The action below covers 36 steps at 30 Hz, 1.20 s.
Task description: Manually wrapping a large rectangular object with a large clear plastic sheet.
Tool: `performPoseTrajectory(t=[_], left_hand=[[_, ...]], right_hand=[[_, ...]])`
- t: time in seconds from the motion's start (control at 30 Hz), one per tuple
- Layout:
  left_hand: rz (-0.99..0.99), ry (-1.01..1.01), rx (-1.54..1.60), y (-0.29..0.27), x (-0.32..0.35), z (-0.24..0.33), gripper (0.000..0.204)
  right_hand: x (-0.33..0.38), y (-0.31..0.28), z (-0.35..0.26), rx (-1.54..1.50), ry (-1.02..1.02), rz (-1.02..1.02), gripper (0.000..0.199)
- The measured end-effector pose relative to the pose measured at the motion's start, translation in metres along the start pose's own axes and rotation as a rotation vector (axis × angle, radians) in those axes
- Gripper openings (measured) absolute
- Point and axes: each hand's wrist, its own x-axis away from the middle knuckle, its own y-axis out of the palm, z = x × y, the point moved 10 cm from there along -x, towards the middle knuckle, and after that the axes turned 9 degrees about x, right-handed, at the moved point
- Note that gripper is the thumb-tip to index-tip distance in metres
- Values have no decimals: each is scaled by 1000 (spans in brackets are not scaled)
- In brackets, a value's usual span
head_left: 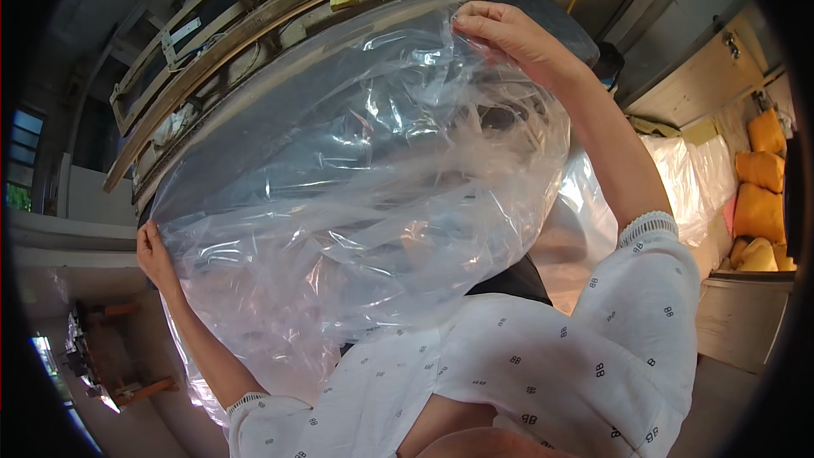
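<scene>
Clear plastic: the bag (356,187) is stretched wide over a dark rounded panel (254,119).
Left hand (153,254): pinches the bag's lower-left edge, keeping it taut.
Right hand (509,38): grips the bag's top edge, lifting the mouth open.
Yellow sacks (759,195): far right of the bag.

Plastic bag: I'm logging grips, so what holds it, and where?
Both hands hold the clear plastic bag: left hand at its lower left edge, right hand at its top edge.
</scene>
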Motion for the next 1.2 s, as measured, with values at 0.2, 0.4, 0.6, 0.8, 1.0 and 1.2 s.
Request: performPoseTrajectory(t=[0.2, 0.4, 0.6, 0.8, 1.0, 1.2], left_hand=[[50, 463, -147, 35, 23, 170, 26], [-359, 835, 412, 130, 117, 409, 30], [-461, 918, 654, 156, 149, 440, 15], [-651, 577, 919, 173, 158, 408, 12], [-643, 520, 878, 158, 165, 393, 20], [-324, 616, 867, 136, 178, 369, 20]], right_hand=[[57, 34, -38, -133, 16, -118, 21], [98, 45, -46, -127, -83, -95, 21], [122, 64, -47, -133, -111, -91, 19], [130, 79, -40, -259, -167, -165, 17], [136, 87, -58, -84, -385, -32, 24], [141, 114, -55, -345, -357, -43, 36]])
